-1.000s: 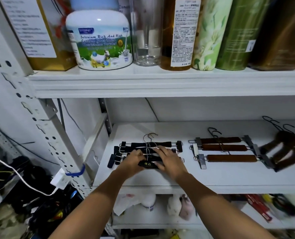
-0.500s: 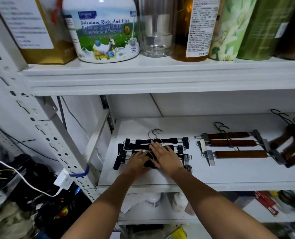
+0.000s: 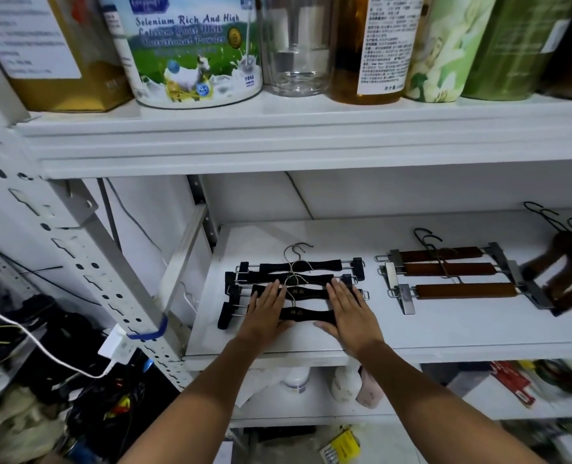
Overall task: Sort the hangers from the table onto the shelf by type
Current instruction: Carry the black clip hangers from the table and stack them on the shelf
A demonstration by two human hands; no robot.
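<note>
Several black clip hangers (image 3: 299, 265) lie in a row on the left part of the white shelf (image 3: 445, 333). My left hand (image 3: 266, 308) lies flat on their left ends with straight fingers, thumb at the front edge of the nearest hanger (image 3: 306, 313). My right hand (image 3: 348, 308) lies flat on the right ends the same way. To the right, three brown wooden clip hangers (image 3: 462, 291) lie in a row. At the far right edge lie dark brown wooden hangers (image 3: 565, 262), blurred.
The upper shelf carries a milk powder tin (image 3: 191, 51), a glass jar (image 3: 294, 45), bottles and green canisters. A perforated white upright (image 3: 87, 262) stands at left, with a white charger and cable (image 3: 115, 346) beside it. Bottles and clutter fill the shelf below.
Both hands have spread apart from the middle of the nearest black hanger to its two ends, now flat. The view has shifted closer and slightly down.
</note>
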